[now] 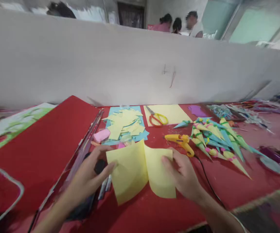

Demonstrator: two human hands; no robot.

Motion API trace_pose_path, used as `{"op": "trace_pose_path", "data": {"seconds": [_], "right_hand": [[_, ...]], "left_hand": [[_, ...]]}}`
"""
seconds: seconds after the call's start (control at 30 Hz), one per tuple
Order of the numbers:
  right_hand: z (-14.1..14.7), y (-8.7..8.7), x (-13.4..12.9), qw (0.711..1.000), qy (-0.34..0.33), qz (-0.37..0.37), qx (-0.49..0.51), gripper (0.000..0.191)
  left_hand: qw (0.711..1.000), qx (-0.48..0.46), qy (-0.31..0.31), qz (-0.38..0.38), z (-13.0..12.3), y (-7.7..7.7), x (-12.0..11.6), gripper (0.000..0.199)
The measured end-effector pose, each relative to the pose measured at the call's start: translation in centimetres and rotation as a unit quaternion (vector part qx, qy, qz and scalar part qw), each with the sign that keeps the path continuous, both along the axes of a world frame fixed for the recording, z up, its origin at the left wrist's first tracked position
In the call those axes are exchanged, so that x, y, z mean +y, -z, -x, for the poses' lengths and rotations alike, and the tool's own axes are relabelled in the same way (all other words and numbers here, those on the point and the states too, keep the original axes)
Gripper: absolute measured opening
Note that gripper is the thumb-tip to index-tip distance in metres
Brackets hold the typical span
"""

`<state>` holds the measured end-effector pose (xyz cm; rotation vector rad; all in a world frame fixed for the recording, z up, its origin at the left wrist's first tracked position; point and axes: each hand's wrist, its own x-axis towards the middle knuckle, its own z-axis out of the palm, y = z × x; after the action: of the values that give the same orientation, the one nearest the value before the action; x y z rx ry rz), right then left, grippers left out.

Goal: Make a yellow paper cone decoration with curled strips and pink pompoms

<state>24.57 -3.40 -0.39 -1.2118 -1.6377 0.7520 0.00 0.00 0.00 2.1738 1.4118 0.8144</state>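
Observation:
Between my hands is a sheet of yellow paper (130,171) with a fold down its middle, its two halves spread apart above the red tabletop. My left hand (91,173) pinches the left edge, thumb in front. On the right half, my right hand (181,171) grips the outer edge with its thumb on the near face. Behind the sheet lies a heap of cut yellow paper pieces (125,121) on light blue paper. A yellow glue gun (181,141) rests just beyond my right hand, its black cord trailing towards me.
Scissors (157,117) with red and yellow handles lie on a pale yellow sheet (176,111). Several rolled paper cones (213,129) are piled at right. A large red board (45,145) slopes at left. A white partition (120,64) stands behind; people (165,24) are beyond it.

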Motion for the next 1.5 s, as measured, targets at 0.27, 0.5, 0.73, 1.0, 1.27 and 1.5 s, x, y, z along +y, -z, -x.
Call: {"op": "trace_pose_path", "data": {"seconds": [0.27, 0.5, 0.73, 1.0, 1.27, 1.5], "right_hand": [[1.2, -0.7, -0.6, 0.991, -0.111, -0.064, -0.026, 0.012], [1.6, -0.3, -0.9, 0.997, -0.040, -0.050, 0.045, 0.013], [1.3, 0.2, -0.7, 0.991, -0.009, 0.030, 0.128, 0.027], [1.1, 0.4, -0.5, 0.990, 0.025, 0.058, 0.127, 0.036], [1.3, 1.0, -0.7, 0.992, 0.045, 0.036, 0.111, 0.036], [1.3, 1.3, -0.8, 0.993, 0.049, 0.029, 0.102, 0.036]], "left_hand": [[0.937, 0.186, -0.059, -0.288, -3.5, -1.6, -0.3, 0.029], [0.986, 0.087, -0.016, -0.144, -5.5, -3.3, 0.0, 0.026], [0.995, -0.057, -0.021, -0.073, -5.3, -3.4, 0.4, 0.032], [0.993, -0.093, 0.008, -0.072, -5.3, -3.0, 0.8, 0.031], [0.993, -0.089, 0.017, -0.071, -5.1, -2.6, 0.9, 0.032], [0.994, -0.079, 0.010, -0.071, -5.2, -2.3, 0.9, 0.032]]}}
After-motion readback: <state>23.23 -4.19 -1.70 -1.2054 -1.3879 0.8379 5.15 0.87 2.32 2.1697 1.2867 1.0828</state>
